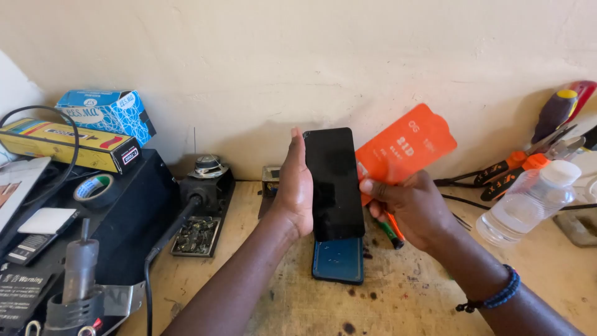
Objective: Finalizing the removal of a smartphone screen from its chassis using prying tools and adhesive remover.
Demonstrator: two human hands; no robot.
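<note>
Hidden and cut-off items, head view.

Dark blue rectangular phone case (339,261) on the wooden table (410,298): upper end covered by the black glossy smartphone (334,183). Orange protector packet (404,149): lower left part hidden behind smartphone and right hand (410,208). Green-tipped pen-like tool (392,233): mostly under the right hand, kind unclear. Left hand (295,186): fingers behind the smartphone, unseen. Grey soldering-iron stand (81,292) at the table's left edge: cut by the bottom frame edge. Red-handled screwdriver (569,102): cut by the right edge.

Black phone (334,183), orange packet (403,148), blue case (339,260), yellow box (68,144).
</note>
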